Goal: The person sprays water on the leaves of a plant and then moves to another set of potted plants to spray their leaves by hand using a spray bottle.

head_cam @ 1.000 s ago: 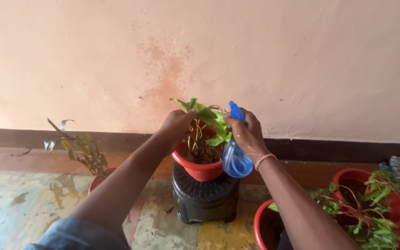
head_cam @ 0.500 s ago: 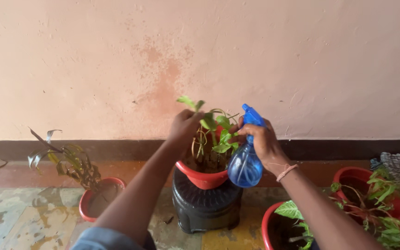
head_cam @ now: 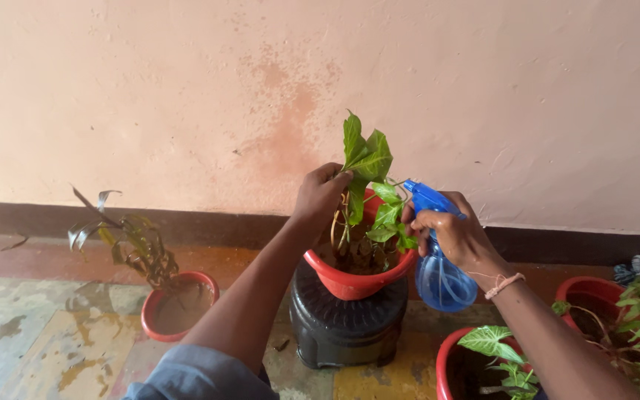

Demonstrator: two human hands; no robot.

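A green-leaved plant (head_cam: 368,159) grows in a red pot (head_cam: 357,283) that stands on a black upturned container (head_cam: 346,326). My left hand (head_cam: 321,194) grips the plant's stems and holds the leaves upright. My right hand (head_cam: 452,233) is closed on a blue spray bottle (head_cam: 442,278), its nozzle pointing at the leaves from the right. A thread band circles my right wrist.
A red pot with a drooping, dry plant (head_cam: 175,304) sits on the floor at left. More red pots with green plants (head_cam: 483,355) (head_cam: 616,311) stand at lower right. A stained pink wall (head_cam: 187,104) rises directly behind, with a dark skirting strip at its base.
My left hand has lifted the leaves up so they stand tall. The spray bottle has moved a little to the right of the pot, and the view has shifted.
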